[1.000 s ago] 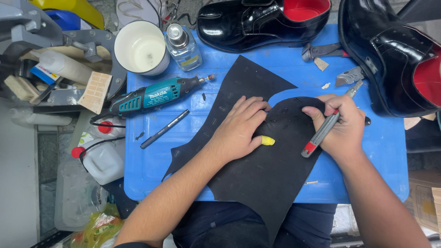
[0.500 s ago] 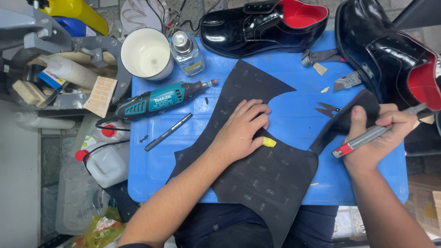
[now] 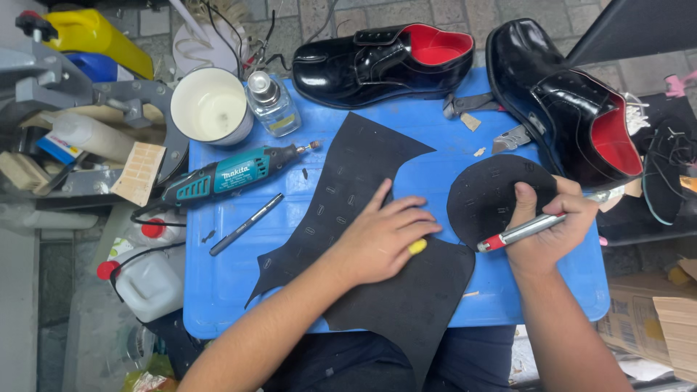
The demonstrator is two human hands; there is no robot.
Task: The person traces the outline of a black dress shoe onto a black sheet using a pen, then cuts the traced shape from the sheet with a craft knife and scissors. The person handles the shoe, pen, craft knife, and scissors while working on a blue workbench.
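A large black rubber sheet (image 3: pixel 348 181) lies on the blue table (image 3: pixel 232 290). My left hand (image 3: pixel 381 236) presses flat on it, fingers spread, a yellow cap on one fingertip. My right hand (image 3: pixel 548 225) holds a rounded black cut-out piece (image 3: pixel 486 196) lifted off the sheet, and also grips a silver knife with a red end (image 3: pixel 519 232) between its fingers.
Two black shoes with red lining (image 3: pixel 385 62) (image 3: pixel 566 101) stand at the table's far edge. A teal rotary tool (image 3: pixel 225 178), a black pen (image 3: pixel 247 223), a white cup (image 3: pixel 210 105) and a small glass bottle (image 3: pixel 270 101) sit left. Plastic jugs (image 3: pixel 145 279) lie beside the table.
My right hand has pulled the rounded piece free of the sheet and moved it to the right. My left hand stayed pressed on the sheet.
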